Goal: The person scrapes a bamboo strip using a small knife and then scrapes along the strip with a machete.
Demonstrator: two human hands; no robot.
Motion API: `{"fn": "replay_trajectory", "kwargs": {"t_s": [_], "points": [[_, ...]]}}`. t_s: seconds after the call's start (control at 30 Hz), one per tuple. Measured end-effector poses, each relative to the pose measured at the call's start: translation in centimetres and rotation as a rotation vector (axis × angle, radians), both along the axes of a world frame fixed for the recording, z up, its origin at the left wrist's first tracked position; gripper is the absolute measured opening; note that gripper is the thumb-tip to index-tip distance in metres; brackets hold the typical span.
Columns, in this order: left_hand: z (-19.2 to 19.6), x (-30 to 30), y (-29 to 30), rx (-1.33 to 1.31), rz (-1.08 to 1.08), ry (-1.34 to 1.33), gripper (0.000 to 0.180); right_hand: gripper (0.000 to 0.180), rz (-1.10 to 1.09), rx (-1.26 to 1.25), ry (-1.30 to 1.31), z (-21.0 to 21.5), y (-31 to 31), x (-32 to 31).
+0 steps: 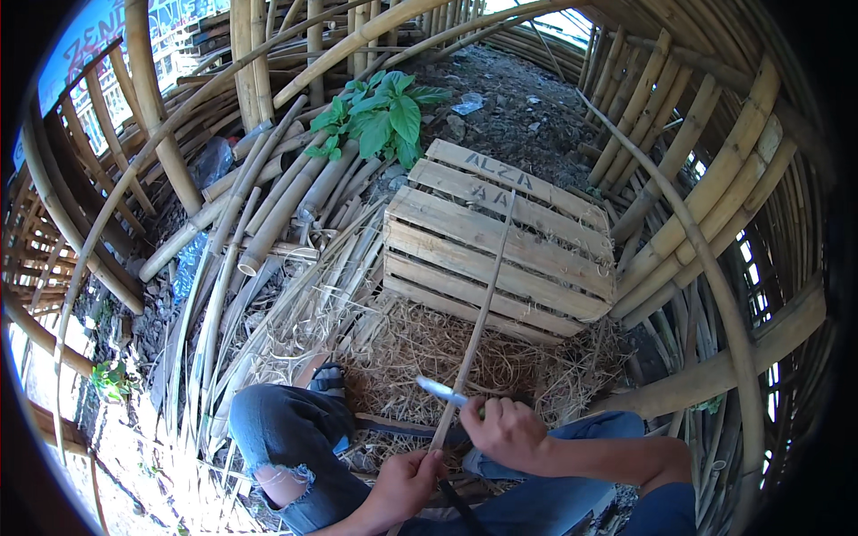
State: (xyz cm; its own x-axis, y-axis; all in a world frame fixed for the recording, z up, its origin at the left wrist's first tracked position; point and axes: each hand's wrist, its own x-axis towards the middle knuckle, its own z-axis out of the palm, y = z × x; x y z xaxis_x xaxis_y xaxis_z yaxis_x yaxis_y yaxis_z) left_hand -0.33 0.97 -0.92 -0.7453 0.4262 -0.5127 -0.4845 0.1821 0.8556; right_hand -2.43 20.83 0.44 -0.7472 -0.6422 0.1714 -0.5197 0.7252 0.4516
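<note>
My left hand [404,488] is closed around the lower part of a long, thin bamboo strip [483,317]. The strip slants up and away over a wooden slatted crate [429,243]. A knife [438,389] with a short pale blade is in my closed right hand [506,435], its green handle mostly hidden by the fingers. The blade lies across the strip, a little farther out than my left hand, and points left. Whether its edge is cutting in, I cannot tell. Thin curly shavings [393,357] cover the ground beneath the strip and around the crate.
Several cut bamboo poles and split strips [273,223] lie piled at the left. A leafy green plant [389,116] grows behind them. Bamboo fencing [706,205] stands along the right. My bent legs in torn jeans [286,438] frame the work, with a sandalled foot [329,380] near the shavings.
</note>
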Motion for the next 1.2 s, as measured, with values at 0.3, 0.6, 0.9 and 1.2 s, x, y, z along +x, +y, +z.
{"fn": "replay_trajectory", "kwargs": {"t_s": [0.3, 0.6, 0.9, 1.2], "points": [[-0.4, 0.2, -0.1, 0.073, 0.039, -0.018, 0.037, 0.009, 0.083, 0.004, 0.015, 0.7, -0.6, 0.6], [0.7, -1.3, -0.5, 0.220, 0.065, -0.260, 0.039, 0.012, -0.158, -0.321, -0.097, 0.1, 0.6, -0.9], [-2.0, -6.8, 3.8, 0.185, 0.315, 0.126, 0.040, 0.024, -0.453, -0.971, -0.358, 0.7, -0.1, -1.0], [-4.0, -8.0, 5.8, 0.410, 0.375, 0.026, 0.039, 0.028, -0.292, -0.789, -0.259, 0.4, 1.1, -1.5]]}}
